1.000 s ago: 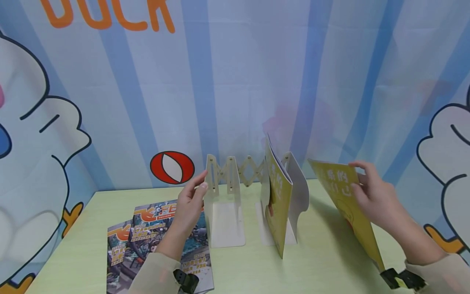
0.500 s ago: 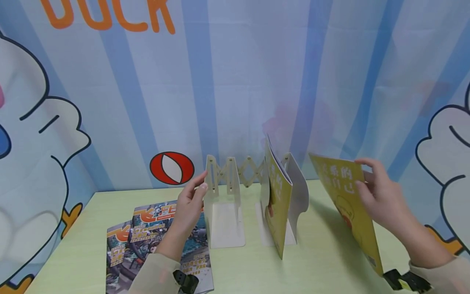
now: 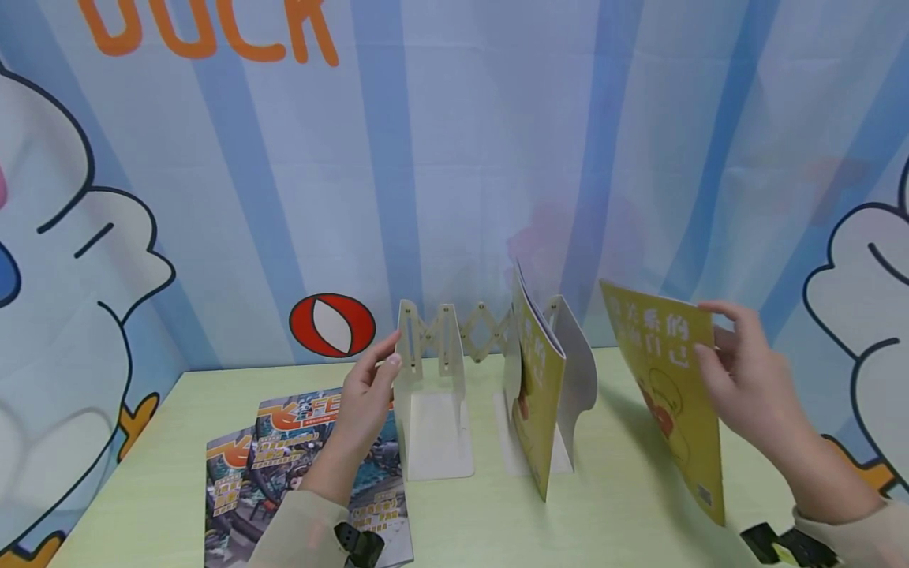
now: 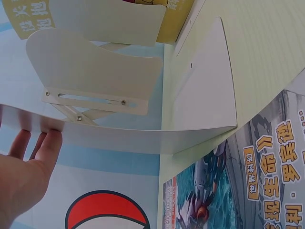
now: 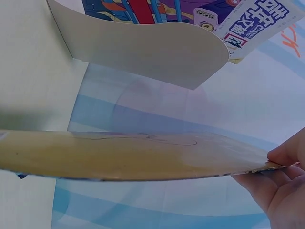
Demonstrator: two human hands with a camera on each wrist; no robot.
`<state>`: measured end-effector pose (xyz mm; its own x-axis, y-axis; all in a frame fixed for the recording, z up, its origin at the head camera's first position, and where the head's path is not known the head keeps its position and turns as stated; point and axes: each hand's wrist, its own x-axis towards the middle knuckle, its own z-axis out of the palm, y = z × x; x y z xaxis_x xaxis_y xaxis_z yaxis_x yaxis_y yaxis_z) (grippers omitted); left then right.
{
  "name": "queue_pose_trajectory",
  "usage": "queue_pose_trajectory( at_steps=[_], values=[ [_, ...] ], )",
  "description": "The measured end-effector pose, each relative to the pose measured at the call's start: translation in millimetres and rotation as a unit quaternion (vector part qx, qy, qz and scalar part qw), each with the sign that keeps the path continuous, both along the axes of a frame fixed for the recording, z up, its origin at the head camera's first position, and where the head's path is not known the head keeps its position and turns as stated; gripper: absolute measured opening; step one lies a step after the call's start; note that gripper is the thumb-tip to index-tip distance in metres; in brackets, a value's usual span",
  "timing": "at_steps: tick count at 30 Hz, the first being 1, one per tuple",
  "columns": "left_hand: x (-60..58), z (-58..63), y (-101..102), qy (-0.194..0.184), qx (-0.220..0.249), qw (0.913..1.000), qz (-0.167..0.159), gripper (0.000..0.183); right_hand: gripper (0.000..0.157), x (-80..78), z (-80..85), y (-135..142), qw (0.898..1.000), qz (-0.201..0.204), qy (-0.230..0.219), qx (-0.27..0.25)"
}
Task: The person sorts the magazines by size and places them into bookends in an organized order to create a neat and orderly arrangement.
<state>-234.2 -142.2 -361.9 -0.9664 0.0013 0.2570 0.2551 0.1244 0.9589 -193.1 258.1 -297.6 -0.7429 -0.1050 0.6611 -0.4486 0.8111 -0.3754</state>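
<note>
Pinched by its upper right edge, a thin yellow magazine [image 3: 671, 394] is held up tilted in my right hand [image 3: 753, 394]. In the right wrist view, thumb and fingers grip a corner of that magazine [image 5: 143, 155], seen nearly edge-on. At the middle of the table stands a white expandable book rack [image 3: 440, 438] with a folding lattice at the back. My left hand [image 3: 365, 402] touches the rack's left end plate with its fingertips, from the outer side in the left wrist view. Another yellow magazine [image 3: 543, 394] leans upright in the rack's right section.
Two overlapping magazines [image 3: 298, 450] with dark, colourful covers lie flat on the left of the table [image 3: 483, 528], partly under my left forearm. A striped blue cloth backdrop [image 3: 483, 158] hangs right behind the table's far edge.
My right hand has moved slightly right, and the yellow magazine in it has turned so more of its front cover shows. The left hand, rack and other magazines stay as they were.
</note>
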Motion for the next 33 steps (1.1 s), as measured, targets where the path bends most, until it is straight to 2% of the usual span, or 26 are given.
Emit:
queue_pose_trajectory(
  at_steps=[5,12,20,33],
  values=[
    [0.2,0.6,0.2,-0.002,0.002,1.0,0.0,0.042,0.053,2.9,1.4,-0.9,1.0,-0.012,0.009,-0.019],
    [0.5,0.2,0.7,0.0,-0.006,1.0,0.005,0.042,0.054,6.8,2.6,-1.6,0.999,-0.025,0.0,-0.044],
    [0.9,0.1,0.6,-0.001,-0.013,0.9998,0.011,0.041,0.054,9.5,6.0,-3.2,0.998,-0.041,0.006,-0.054],
    [0.3,-0.2,1.2,-0.003,-0.008,0.9999,0.014,0.042,0.055,12.3,5.5,-6.3,0.996,-0.047,0.019,-0.079]
  ],
)
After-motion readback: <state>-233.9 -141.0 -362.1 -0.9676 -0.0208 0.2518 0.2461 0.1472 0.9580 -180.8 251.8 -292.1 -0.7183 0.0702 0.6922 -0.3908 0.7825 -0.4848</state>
